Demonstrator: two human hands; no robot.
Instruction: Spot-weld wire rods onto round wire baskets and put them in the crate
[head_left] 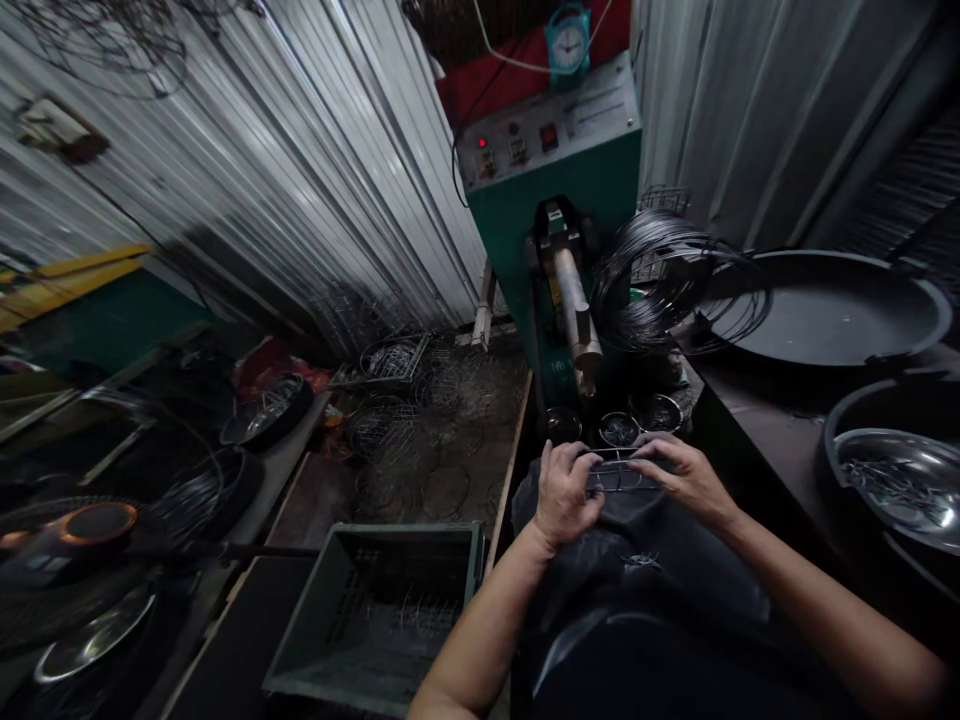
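Between my two hands is a small frame of thin metal wire (pixel 619 480), held level over my lap. My left hand (pixel 566 490) pinches its left end, thumb below and fingers above. At the other end, the fingers of my right hand (pixel 686 475) are closed on the wire. Just beyond the hands stand small bowls, one with short metal pieces (pixel 619 430) in it. A little pile of wire pieces (pixel 640 562) lies on the dark cloth (pixel 675 600) over my lap. Ahead, the welding machine's arm (pixel 576 310) points down toward the bowls.
The green machine body (pixel 555 170) stands ahead, with a wire coil (pixel 667 285) at its right. Large black pans (pixel 832 310) and a metal bowl of parts (pixel 900 490) sit on the right. A green plastic crate (pixel 300 640) is low at left, near wire pieces on the floor.
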